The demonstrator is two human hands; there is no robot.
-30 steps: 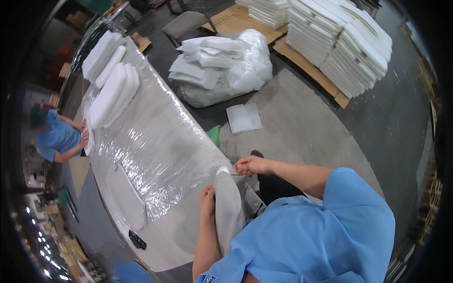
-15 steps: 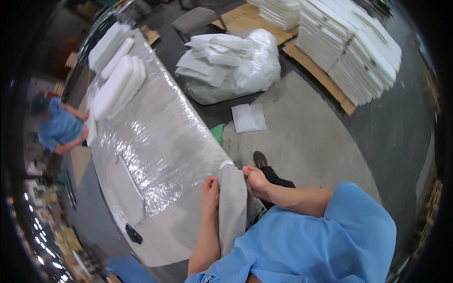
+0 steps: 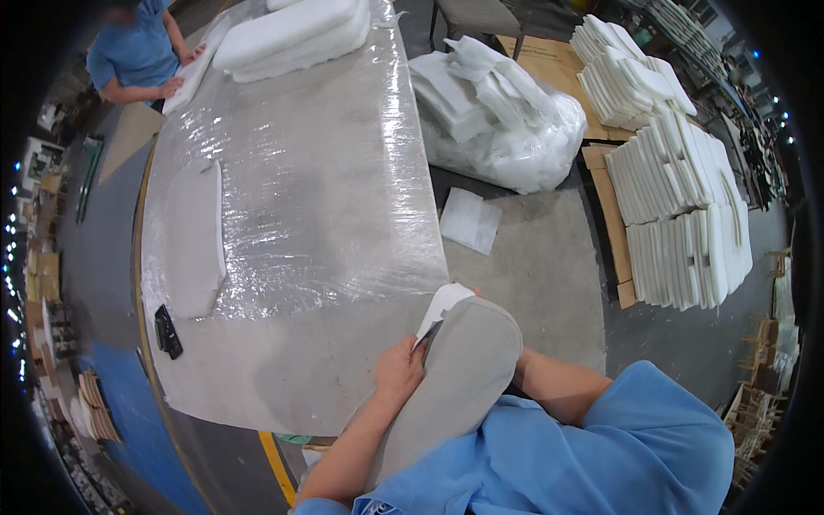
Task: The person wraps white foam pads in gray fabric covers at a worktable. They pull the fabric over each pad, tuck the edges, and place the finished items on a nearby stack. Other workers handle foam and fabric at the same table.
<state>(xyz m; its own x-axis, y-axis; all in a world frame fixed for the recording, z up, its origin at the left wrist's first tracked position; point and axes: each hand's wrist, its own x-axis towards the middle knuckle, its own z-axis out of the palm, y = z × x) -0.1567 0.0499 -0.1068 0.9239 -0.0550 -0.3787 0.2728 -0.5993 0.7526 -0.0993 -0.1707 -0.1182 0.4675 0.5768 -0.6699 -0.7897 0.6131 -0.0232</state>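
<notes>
A grey fabric cushion cover (image 3: 468,365) lies across my lap against the table's near right corner, its rounded end upward. White padding (image 3: 446,300) shows at its open edge. My left hand (image 3: 400,373) is closed on that edge, with thumb and fingers pinching the fabric. On the cover's far side is my right hand (image 3: 525,367); its fingers are hidden behind the fabric. At the table's left lies a flat grey cover piece with a white edge (image 3: 193,249). A small black object (image 3: 168,333), its kind unclear, sits just below it.
Clear plastic film covers much of the table (image 3: 283,369). White pads (image 3: 292,39) are piled at its far end, where a co-worker (image 3: 133,56) handles one. To the right stand a plastic bag of white padding (image 3: 506,129), a white sheet (image 3: 470,221) and stacked white pads (image 3: 687,215).
The view has turned and shifted. The cover has swung up, showing its broad rounded face. My right hand has gone from its near edge to behind it; my left still grips the edge.
</notes>
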